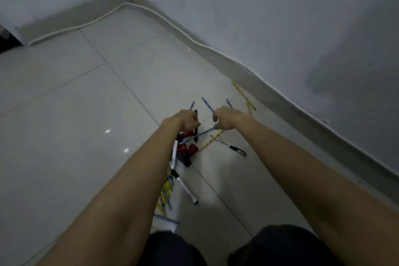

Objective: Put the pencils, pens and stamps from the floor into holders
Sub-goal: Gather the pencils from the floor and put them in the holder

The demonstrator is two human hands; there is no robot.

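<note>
Pencils, pens and stamps lie scattered on the tiled floor. My left hand (187, 120) is curled around a blue pencil (192, 104) that sticks out past it, beside a black pen (195, 134). My right hand (226, 120) is curled on blue pencils (207, 104) that poke out beyond its knuckles. Another blue pencil (196, 136) lies under both hands. Red stamps (182, 148) sit just below my left hand. Two white markers (185, 188), a yellow pencil (210, 142), a black-tipped pen (234, 148) and a bundle of yellow and blue pencils (166, 190) lie nearer to me.
The wall and skirting (280, 97) run diagonally on the right, with a white cable (151, 12) along them. More yellow pencils (244, 95) lie near the skirting. A white, blue-edged object (166, 221) sits by my knees (280, 244). A black block (185, 161) lies among the stamps.
</note>
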